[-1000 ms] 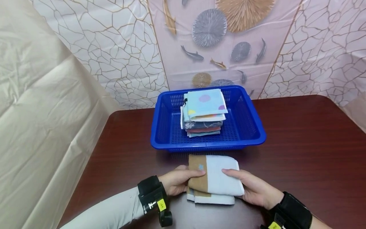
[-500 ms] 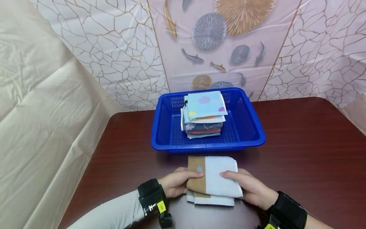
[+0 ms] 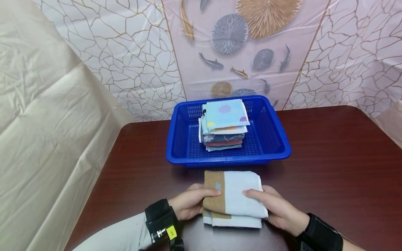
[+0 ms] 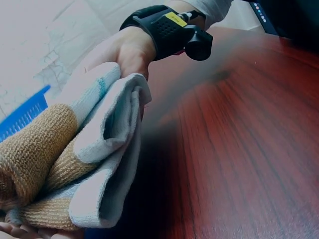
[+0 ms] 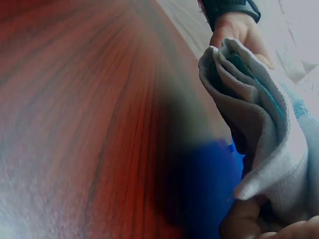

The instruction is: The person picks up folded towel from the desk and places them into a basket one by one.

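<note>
Both hands hold a folded tan-and-white towel (image 3: 243, 198) just above the table, in front of the basket. On its tan band is a small blue star. My left hand (image 3: 188, 202) grips the tan edge, thumb on top and fingers underneath. At the white edge my right hand (image 3: 279, 211) pinches the towel in the same way, thumb over the top. In the left wrist view the layered folds of the towel (image 4: 104, 134) show from the side. The right wrist view shows its loose stacked edges (image 5: 259, 124). The fingers beneath the towel are mostly hidden.
A blue plastic basket (image 3: 226, 161) stands behind the towel on the dark red-brown table (image 3: 329, 157). Inside it is a stack of folded cloths (image 3: 226, 115), a light-blue dotted one on top. Patterned drapes (image 3: 141, 62) hang behind, and a cream sheet (image 3: 56, 139) covers the left.
The left hand and the towel's tan side have shifted slightly left. The right hand has stayed nearly in place, and both hands keep their hold. The basket and its stack are unchanged.
</note>
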{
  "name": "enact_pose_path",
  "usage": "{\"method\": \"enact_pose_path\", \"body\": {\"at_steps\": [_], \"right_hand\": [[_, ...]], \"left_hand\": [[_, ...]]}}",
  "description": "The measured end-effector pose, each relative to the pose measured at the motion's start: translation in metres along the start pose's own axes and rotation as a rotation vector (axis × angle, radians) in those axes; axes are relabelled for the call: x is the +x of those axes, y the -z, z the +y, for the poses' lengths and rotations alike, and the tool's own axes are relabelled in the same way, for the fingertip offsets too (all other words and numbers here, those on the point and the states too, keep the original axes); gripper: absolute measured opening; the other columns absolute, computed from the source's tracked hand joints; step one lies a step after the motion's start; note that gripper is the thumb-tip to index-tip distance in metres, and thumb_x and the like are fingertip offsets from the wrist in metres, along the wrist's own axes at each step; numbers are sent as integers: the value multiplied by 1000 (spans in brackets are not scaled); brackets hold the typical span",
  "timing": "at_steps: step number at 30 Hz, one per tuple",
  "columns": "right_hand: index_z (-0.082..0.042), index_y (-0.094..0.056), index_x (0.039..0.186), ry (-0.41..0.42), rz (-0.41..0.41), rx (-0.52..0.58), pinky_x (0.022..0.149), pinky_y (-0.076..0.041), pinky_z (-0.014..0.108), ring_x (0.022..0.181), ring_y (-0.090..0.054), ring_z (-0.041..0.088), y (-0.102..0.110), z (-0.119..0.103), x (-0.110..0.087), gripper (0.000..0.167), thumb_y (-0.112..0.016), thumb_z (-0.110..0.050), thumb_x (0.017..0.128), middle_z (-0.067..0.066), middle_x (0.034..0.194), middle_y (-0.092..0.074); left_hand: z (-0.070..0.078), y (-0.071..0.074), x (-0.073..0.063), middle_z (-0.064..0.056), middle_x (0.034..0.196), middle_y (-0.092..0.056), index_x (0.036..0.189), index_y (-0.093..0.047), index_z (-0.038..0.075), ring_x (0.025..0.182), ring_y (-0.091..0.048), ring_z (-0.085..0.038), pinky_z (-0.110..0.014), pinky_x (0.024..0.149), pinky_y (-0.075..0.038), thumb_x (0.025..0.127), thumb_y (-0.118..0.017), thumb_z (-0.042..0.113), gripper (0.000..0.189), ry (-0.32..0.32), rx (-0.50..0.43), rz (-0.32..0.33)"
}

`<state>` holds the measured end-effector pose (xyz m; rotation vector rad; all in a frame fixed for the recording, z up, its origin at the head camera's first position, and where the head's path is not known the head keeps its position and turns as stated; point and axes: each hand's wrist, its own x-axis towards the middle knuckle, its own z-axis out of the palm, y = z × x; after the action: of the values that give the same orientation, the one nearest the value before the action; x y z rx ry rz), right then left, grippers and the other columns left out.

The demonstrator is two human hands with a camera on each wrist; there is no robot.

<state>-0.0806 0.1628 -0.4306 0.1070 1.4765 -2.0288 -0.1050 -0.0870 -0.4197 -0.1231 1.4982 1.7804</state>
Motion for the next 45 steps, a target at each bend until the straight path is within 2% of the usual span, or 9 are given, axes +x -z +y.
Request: {"method": "enact_pose_path", "body": {"at_steps": [11, 20, 28, 34, 45], "right_hand": [[-6, -48, 126, 58, -37, -1, 81, -60, 32, 97, -71, 12, -8, -14, -22, 28, -54, -19, 102, -1, 104, -74], [-4, -42, 132, 46, 0, -57, 82, -60, 35, 99, -71, 14, -20, -31, -42, 40, -57, -23, 101, 0, 108, -73], [-6, -41, 133, 71, -12, -73, 83, -60, 43, 100, -72, 18, -29, -60, -58, 37, -54, -25, 103, 2, 110, -73], [-6, -38, 138, 91, 17, -125, 82, -60, 46, 99, -72, 20, -32, -81, -65, 43, -54, -26, 103, 1, 112, -72], [-8, -40, 136, 167, 79, -159, 80, -60, 47, 97, -73, 20, -35, -117, -67, 43, -57, -26, 102, 0, 111, -72]], "left_hand": [[19, -14, -27, -18, 124, -68, 135, -50, -4, 112, -67, -25, -42, 92, -57, 96, -61, 18, 46, -23, 18, -21], [36, -26, -52, -13, 122, -69, 136, -49, -3, 109, -67, -19, -42, 95, -55, 96, -61, 18, 47, -75, 24, -60], [63, -38, -75, -13, 123, -68, 137, -46, -2, 108, -68, -18, -42, 98, -54, 95, -61, 17, 49, -140, 31, -71], [85, -45, -82, -15, 126, -67, 138, -45, -2, 109, -68, -19, -44, 99, -53, 96, -61, 19, 50, -185, 94, -66], [117, -55, -84, -16, 131, -64, 138, -46, 1, 111, -67, -20, -44, 99, -53, 97, -59, 21, 47, -248, 151, -26]]}}
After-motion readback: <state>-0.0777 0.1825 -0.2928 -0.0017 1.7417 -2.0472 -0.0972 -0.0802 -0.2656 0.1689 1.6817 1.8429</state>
